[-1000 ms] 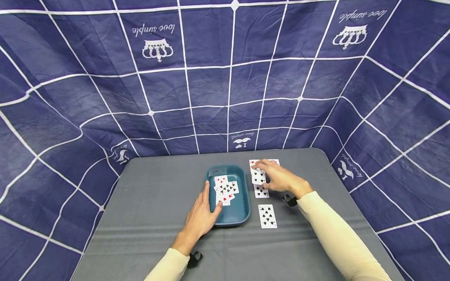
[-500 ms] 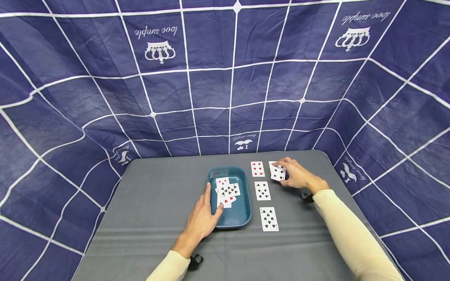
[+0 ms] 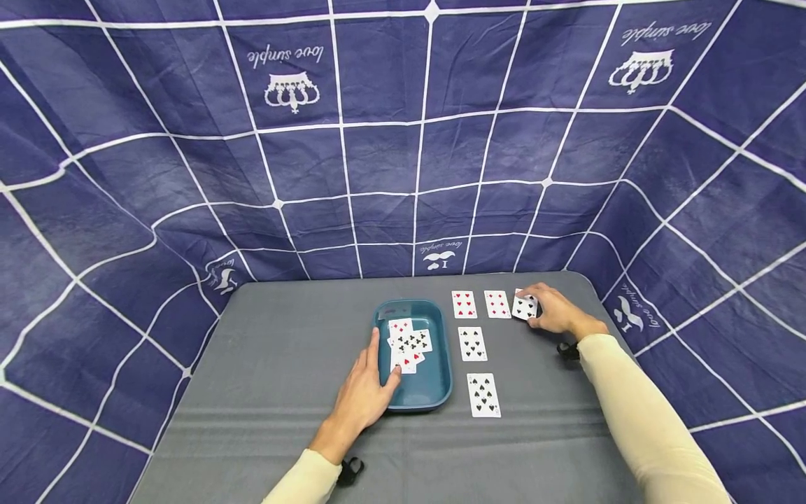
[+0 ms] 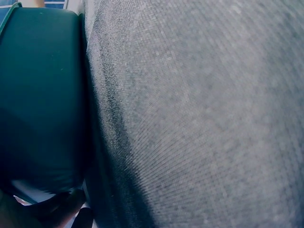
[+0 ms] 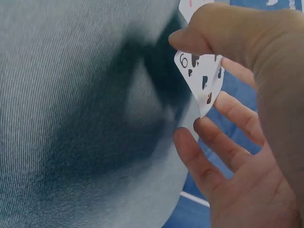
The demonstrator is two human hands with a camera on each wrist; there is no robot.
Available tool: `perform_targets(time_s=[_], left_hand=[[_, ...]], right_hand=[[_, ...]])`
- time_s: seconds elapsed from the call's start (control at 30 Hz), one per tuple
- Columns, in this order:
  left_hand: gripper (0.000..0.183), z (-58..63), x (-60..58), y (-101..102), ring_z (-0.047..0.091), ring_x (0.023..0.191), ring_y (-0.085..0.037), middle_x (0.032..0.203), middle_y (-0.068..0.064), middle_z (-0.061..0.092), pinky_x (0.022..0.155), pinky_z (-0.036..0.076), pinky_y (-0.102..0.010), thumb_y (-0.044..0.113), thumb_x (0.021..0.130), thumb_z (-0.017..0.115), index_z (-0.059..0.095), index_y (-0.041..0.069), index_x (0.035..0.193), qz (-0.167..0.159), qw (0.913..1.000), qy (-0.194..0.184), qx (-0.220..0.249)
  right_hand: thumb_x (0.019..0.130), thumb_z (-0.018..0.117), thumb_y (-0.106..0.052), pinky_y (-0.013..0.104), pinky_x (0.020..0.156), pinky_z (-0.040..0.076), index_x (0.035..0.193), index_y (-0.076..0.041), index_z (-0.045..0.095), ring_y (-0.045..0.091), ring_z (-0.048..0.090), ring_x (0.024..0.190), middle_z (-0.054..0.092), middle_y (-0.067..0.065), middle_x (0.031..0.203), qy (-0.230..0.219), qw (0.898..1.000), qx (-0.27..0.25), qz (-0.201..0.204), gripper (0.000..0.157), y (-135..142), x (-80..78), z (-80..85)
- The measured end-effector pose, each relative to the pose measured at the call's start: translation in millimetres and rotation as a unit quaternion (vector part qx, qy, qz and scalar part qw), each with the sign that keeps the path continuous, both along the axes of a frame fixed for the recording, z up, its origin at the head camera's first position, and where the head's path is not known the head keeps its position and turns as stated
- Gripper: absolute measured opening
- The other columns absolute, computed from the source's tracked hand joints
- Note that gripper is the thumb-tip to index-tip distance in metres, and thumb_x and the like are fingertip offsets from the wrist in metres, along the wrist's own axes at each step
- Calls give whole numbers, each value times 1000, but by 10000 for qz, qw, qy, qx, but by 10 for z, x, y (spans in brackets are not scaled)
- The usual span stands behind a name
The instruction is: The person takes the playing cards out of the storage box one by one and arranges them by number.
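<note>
My right hand (image 3: 555, 311) pinches a white playing card (image 3: 524, 306) with black pips at the back right of the table; its pips look like spades. In the right wrist view, the thumb lies over the face of this card (image 5: 205, 80), which is tilted and slightly bent, with fingertips behind it. My left hand (image 3: 360, 387) holds the near left side of a blue-green tray (image 3: 434, 381), thumb over the rim and fingers along the outside. Several overlapping playing cards (image 3: 411, 341) lie face up inside the tray.
Two red cards, one of hearts (image 3: 464, 304) and one of diamonds (image 3: 497, 304), lie left of my right hand. Nearer me lie two spade cards (image 3: 472, 344), one below the other. A grey cloth (image 3: 283, 371) covers the table; blue checked curtains (image 3: 378, 161) stand behind and beside it.
My right hand has carried the black-pipped card rightward, from above the heart card past the diamond card, uncovering both. The left hand and tray have stayed in place.
</note>
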State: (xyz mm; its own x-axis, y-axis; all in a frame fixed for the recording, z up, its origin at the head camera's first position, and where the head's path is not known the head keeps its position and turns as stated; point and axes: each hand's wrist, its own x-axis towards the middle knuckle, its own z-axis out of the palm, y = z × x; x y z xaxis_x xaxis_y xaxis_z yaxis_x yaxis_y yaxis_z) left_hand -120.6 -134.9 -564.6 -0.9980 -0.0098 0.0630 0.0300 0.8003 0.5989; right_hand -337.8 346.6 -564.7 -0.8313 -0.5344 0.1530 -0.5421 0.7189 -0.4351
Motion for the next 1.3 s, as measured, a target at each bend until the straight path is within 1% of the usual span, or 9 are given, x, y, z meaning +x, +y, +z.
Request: perform_targets(time_s=[0.07,0.1,0.2,0.4,0.6,1.03,1.13,1.23,1.3], left_hand=[[96,4,2,-2,66,150,-44,165,-23,63,113,61,-66,49,113,70,20,17,189,-2,10000,16,-22],[96,6,2,-2,66,150,-44,165,-23,63,113,61,-66,49,113,70,20,17,189,1,10000,19,-23],[96,11,0,1,66,150,-44,166,-23,63,113,61,-66,49,113,69,19,17,189,4,10000,-8,-17],[97,10,-2,8,67,148,-44,165,-22,63,112,61,-66,49,113,70,19,18,189,14,10000,-32,-32],[95,5,-4,10,67,148,-44,165,-23,63,113,60,-66,47,113,70,21,17,189,40,10000,28,-20],[95,-15,10,23,66,149,-44,165,-23,63,115,59,-66,47,114,70,20,17,189,-8,10000,11,-12],[95,-20,7,17,68,147,-44,163,-23,64,113,60,-65,46,113,71,21,16,188,-18,10000,69,-25],[94,-28,3,13,68,146,-44,161,-24,65,112,61,-65,45,113,71,23,14,188,-9,9999,130,-18],[94,-27,0,12,68,147,-44,162,-24,65,114,60,-65,45,113,71,23,15,188,0,9999,125,-10]], right_hand=[[83,96,-14,61,118,56,145,-12,76,53,68,137,70,28,147,77,10000,56,-16,66,145,-158,-226],[80,98,-12,66,116,56,144,-11,76,55,68,138,69,29,148,8,9997,204,-129,68,166,-203,-280],[78,98,-12,69,117,55,143,-13,77,54,68,140,70,28,151,56,9987,462,-210,68,305,-385,-540],[85,92,-10,76,120,51,143,-12,79,60,64,146,66,34,159,90,9985,534,-65,60,412,-517,-722],[93,86,-4,77,121,50,143,-14,78,61,61,150,63,34,164,135,9985,525,38,51,411,-469,-694],[89,74,9,75,122,51,139,-18,80,57,64,149,67,28,162,118,9989,451,-88,58,510,-472,-724],[95,74,2,70,124,51,136,-21,80,54,65,150,69,25,163,154,9990,326,-262,48,438,-353,-625],[105,77,-14,64,126,51,136,-15,79,52,65,149,70,27,160,111,9990,125,-413,30,291,-182,-435],[107,80,-22,68,124,50,139,-8,77,57,65,146,69,32,156,-9,9985,-12,-544,34,151,-47,-250]])
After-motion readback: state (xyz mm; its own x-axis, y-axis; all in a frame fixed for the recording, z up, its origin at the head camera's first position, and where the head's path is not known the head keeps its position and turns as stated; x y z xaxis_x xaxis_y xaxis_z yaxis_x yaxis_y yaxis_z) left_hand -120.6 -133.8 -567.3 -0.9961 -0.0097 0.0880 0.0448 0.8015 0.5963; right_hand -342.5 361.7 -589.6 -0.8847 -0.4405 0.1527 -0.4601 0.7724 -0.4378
